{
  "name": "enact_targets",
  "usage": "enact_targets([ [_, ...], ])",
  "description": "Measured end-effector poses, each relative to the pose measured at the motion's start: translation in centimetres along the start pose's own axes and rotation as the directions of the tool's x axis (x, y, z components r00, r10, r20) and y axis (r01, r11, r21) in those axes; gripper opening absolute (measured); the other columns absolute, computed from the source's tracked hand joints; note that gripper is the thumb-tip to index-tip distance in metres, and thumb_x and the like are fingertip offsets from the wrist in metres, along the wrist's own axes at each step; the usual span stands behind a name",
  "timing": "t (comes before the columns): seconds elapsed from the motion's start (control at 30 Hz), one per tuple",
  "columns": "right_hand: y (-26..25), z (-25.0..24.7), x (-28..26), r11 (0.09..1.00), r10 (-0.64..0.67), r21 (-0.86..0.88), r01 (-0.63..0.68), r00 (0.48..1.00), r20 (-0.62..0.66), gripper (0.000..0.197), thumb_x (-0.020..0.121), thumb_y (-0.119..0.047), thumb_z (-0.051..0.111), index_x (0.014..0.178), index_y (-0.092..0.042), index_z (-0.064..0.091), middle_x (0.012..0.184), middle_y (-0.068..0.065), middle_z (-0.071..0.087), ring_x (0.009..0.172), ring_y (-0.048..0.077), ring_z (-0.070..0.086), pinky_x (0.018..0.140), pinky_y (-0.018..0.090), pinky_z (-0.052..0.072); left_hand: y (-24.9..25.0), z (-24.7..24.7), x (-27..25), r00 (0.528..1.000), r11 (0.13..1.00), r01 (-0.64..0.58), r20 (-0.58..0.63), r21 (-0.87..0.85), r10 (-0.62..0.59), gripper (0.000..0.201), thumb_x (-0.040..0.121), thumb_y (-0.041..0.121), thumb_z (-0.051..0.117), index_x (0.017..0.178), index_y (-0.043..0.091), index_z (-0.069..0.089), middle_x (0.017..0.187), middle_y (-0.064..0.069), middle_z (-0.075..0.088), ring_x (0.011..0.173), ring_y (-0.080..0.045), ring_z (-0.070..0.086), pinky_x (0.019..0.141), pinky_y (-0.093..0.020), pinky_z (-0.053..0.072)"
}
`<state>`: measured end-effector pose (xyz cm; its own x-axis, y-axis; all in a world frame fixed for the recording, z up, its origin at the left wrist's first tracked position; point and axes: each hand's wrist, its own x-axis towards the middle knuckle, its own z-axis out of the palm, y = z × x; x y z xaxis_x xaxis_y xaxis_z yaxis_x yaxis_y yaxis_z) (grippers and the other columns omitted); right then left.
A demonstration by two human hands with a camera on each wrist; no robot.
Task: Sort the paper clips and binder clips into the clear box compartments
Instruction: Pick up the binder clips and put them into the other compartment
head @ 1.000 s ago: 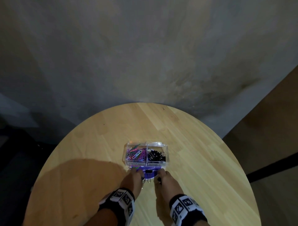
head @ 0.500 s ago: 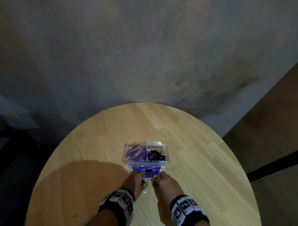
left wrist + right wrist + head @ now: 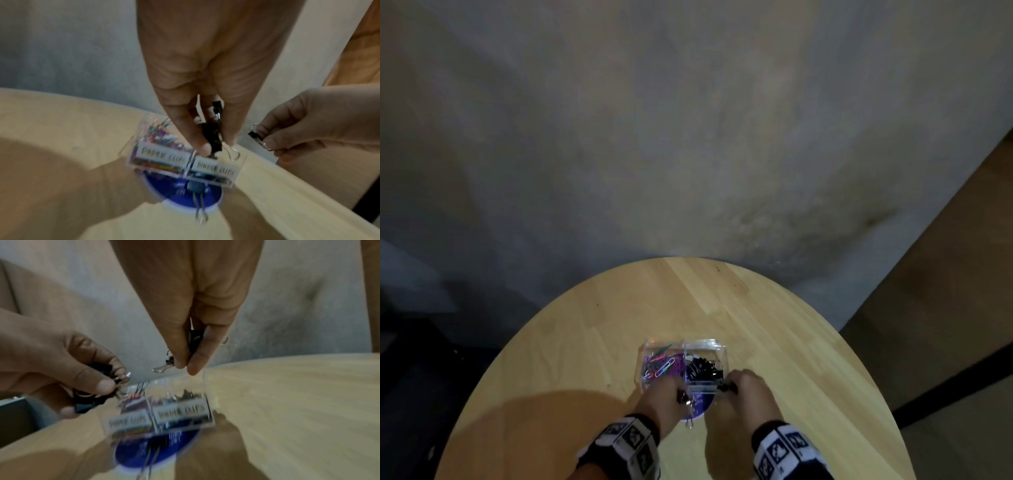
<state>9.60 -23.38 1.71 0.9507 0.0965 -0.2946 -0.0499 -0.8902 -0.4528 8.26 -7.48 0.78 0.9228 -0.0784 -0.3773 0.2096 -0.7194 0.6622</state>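
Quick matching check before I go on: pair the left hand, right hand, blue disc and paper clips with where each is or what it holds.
1. left hand
2. right hand
3. blue disc
4. paper clips

A. left compartment of the box
B. on the table, near side of the box
C. pinches several binder clips
D. pinches one binder clip

Pairs: 1-C, 2-D, 3-B, 4-A

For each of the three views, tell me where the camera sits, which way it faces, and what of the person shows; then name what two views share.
Head: on the head, facing forward and down at the round table and clear box; both hands and wristbands show.
Left wrist: looks along the left hand, which pinches a black binder clip above the box; right hand alongside.
Right wrist: looks along the right hand, pinching its own binder clip.
Both wrist views share the box's labels and blue disc.
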Motion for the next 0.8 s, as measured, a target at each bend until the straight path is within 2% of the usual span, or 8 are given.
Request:
enact_targets([
  [0.23,-2.6,-1.1,5.0,0.995,0.030,0.094,-0.026,0.999,-0.044,0.016,0.089,-0.010,0.054,0.080,-0.017,0.065,0.085,0.006,0.063,0.092,0.024,0.063,0.078,0.027,0.046,2.5,-1.1,4.2,0.979,0.994,-0.035,-0.202,-0.104,0.014,0.024,0.089,0.014,0.060,0.112,0.013,0.066,0.116,-0.003,0.066,0.107,-0.017,0.062,0.085,-0.019,0.043],
  [0.37,-2.7,-0.8,5.2,0.979,0.052,0.203,-0.034,0.995,-0.082,0.024,0.089,-0.007,0.052,0.106,-0.005,0.068,0.110,0.012,0.070,0.104,0.023,0.063,0.079,0.020,0.042,1.9,-0.9,3.7,0.985,0.986,-0.050,-0.173,-0.161,0.021,0.028,0.089,0.010,0.059,0.115,0.014,0.066,0.120,-0.008,0.068,0.112,-0.020,0.062,0.098,-0.025,0.048],
  [0.43,-2.3,-0.8,4.1,0.963,0.067,0.268,-0.036,0.992,-0.110,0.020,0.089,-0.008,0.052,0.101,-0.003,0.067,0.104,0.013,0.070,0.098,0.025,0.064,0.079,0.024,0.046,0.8,-0.8,3.0,0.981,0.980,-0.063,-0.191,-0.191,0.026,0.023,0.088,0.009,0.058,0.106,0.018,0.070,0.116,-0.007,0.070,0.108,-0.021,0.064,0.098,-0.025,0.048],
  [0.5,-1.7,-0.6,2.8,0.967,0.058,0.255,-0.028,0.992,-0.114,0.014,0.091,-0.013,0.052,0.090,-0.009,0.065,0.092,0.009,0.070,0.085,0.023,0.065,0.076,0.030,0.050,-1.0,-0.5,2.3,0.981,0.982,-0.031,-0.192,-0.186,-0.006,0.023,0.087,0.015,0.057,0.075,0.031,0.068,0.096,-0.009,0.075,0.092,-0.025,0.068,0.088,-0.028,0.053],
  [0.6,-0.4,1.1,0.5,0.989,0.049,0.144,-0.047,0.999,-0.013,0.012,0.093,-0.021,0.050,0.089,-0.021,0.061,0.090,0.001,0.067,0.075,0.015,0.060,0.067,0.022,0.047,-4.6,-0.2,0.8,0.966,0.987,0.114,-0.221,-0.113,-0.137,0.034,0.088,0.029,0.057,0.055,0.035,0.050,0.083,-0.009,0.071,0.083,-0.028,0.066,0.079,-0.032,0.052],
  [0.7,-0.1,3.5,-1.1,0.999,0.043,0.008,-0.044,0.996,0.083,0.021,0.089,-0.027,0.047,0.094,-0.020,0.066,0.102,0.002,0.069,0.085,0.018,0.063,0.078,0.025,0.049,-7.0,0.3,-0.6,0.950,0.980,0.199,-0.241,-0.031,-0.200,0.024,0.093,0.034,0.049,0.068,0.034,0.047,0.109,-0.004,0.067,0.106,-0.020,0.062,0.088,-0.028,0.047],
  [0.77,-0.4,4.9,-1.7,0.999,0.027,-0.035,-0.024,0.996,0.081,0.028,0.087,-0.035,0.043,0.096,-0.019,0.064,0.107,0.001,0.066,0.095,0.020,0.064,0.081,0.027,0.048,-8.0,0.8,-0.7,0.939,0.977,0.212,-0.269,-0.029,-0.212,0.008,0.092,0.034,0.050,0.098,0.035,0.056,0.120,-0.002,0.059,0.115,-0.016,0.057,0.097,-0.028,0.045],
  [0.8,-0.5,5.6,-1.9,0.999,0.008,-0.051,-0.004,0.997,0.080,0.029,0.088,-0.037,0.041,0.098,-0.020,0.062,0.110,0.001,0.064,0.099,0.021,0.063,0.082,0.027,0.048,-8.3,1.2,-0.5,0.942,0.975,0.220,-0.259,-0.012,-0.216,0.021,0.092,0.034,0.053,0.112,0.030,0.055,0.122,-0.002,0.056,0.117,-0.016,0.056,0.099,-0.028,0.044],
])
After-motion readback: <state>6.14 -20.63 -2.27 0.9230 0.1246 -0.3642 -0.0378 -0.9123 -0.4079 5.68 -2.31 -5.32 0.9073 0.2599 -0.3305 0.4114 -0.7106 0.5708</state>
